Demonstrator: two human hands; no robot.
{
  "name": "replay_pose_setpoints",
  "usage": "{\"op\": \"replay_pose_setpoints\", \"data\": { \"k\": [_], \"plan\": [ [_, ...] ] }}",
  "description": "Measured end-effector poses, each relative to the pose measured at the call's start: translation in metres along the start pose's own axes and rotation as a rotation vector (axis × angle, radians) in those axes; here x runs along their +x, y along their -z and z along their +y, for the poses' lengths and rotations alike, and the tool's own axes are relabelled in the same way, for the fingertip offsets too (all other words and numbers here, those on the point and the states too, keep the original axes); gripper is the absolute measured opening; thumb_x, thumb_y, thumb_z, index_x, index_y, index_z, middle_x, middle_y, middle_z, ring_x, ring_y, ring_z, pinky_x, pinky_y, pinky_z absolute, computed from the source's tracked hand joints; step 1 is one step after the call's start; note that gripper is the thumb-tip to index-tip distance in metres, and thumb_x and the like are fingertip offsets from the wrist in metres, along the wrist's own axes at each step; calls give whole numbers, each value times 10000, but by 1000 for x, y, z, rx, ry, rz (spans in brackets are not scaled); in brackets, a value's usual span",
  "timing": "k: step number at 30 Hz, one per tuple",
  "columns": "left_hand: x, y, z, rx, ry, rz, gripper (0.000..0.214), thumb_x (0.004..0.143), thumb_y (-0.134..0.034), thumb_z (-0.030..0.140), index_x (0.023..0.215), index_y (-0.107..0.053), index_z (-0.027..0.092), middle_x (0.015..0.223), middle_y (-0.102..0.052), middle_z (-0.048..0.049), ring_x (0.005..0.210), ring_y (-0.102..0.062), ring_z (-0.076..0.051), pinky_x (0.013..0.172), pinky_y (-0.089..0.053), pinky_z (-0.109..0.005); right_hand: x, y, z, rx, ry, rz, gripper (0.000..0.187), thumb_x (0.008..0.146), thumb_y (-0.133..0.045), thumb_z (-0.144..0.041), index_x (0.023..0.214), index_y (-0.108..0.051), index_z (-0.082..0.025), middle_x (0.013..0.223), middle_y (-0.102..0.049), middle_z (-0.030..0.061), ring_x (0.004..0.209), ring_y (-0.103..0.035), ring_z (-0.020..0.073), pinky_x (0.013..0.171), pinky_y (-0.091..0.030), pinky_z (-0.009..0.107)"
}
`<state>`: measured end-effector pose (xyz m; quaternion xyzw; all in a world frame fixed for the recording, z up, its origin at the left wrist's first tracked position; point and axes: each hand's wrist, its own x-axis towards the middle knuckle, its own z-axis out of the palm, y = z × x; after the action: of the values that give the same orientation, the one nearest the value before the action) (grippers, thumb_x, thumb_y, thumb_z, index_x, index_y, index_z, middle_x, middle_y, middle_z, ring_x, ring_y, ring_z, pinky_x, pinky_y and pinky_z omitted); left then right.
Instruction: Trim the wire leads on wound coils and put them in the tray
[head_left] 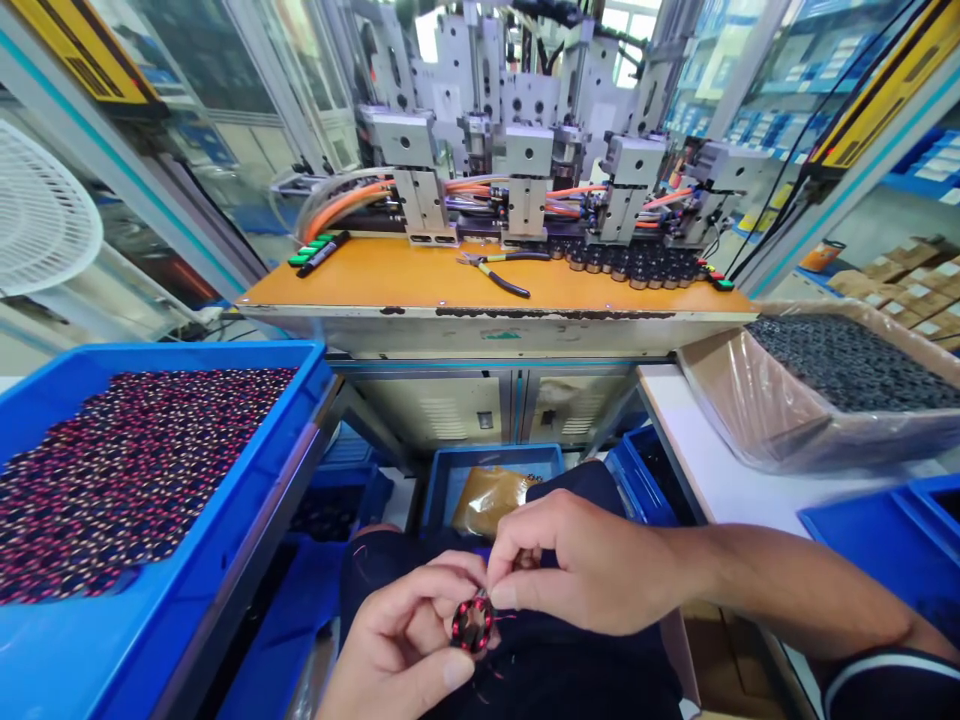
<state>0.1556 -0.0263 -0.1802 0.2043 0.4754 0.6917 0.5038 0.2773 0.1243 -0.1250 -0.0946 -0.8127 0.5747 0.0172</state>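
A small round motor stator (472, 626), black with red-copper windings, is held between the thumb and fingers of my left hand (409, 630) above my lap. Close against its upper right edge, my right hand (574, 565) has its thumb and forefinger pinched together. Thin reddish wire ends stick out beside the stator below those fingertips. What the pinch itself holds is too small and too covered to make out.
On the left stands a blue tray (292, 352) full of similar stators. An orange bench (375, 275) ahead bears pliers (495, 272), markers (322, 254), several dark cylindrical parts (637, 268) and a machine (529, 160). To the right is a plastic-lined box (787, 425) of dark parts.
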Motion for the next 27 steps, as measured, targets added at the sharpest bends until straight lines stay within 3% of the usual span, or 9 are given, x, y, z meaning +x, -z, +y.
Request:
{"op": "replay_pose_setpoints", "data": {
  "k": [7,12,18,21,27],
  "plan": [
    [1,0,0,16,0,-22,291,509,-935,329,737,-792,219,835,-650,-33,590,-584,-95,568,-485,-189,-6,-3,2,5,101,72,92,844,-629,-104,773,-687,-116,702,-625,-13,642,-550,82,646,-431,190],
    [-1,2,-1,35,-13,5,322,468,-951,303,749,-802,251,871,-623,-21,597,-574,-85,582,-485,-195,-8,-7,1,-3,102,90,103,849,-630,-106,767,-691,-117,700,-630,-10,639,-552,82,653,-435,191],
    [-1,4,-1,70,-50,-31,280,507,-937,306,706,-767,205,841,-582,-22,614,-532,-88,595,-472,-207,-12,-8,0,-56,117,78,90,852,-638,-113,783,-694,-104,700,-629,5,646,-565,91,660,-452,202],
    [0,2,1,44,-63,-65,304,531,-930,363,694,-745,186,802,-572,-18,600,-537,-90,572,-441,-200,-16,0,4,-126,247,-4,79,867,-656,-159,810,-676,-108,726,-633,15,644,-573,93,645,-475,199],
    [-3,-2,2,-117,56,-121,409,484,-945,412,733,-722,176,810,-586,-10,555,-546,-66,545,-405,-185,-11,7,7,-600,702,188,151,973,-535,-186,1033,-620,-77,922,-689,101,886,-626,153,841,-509,291]
  ]
}}
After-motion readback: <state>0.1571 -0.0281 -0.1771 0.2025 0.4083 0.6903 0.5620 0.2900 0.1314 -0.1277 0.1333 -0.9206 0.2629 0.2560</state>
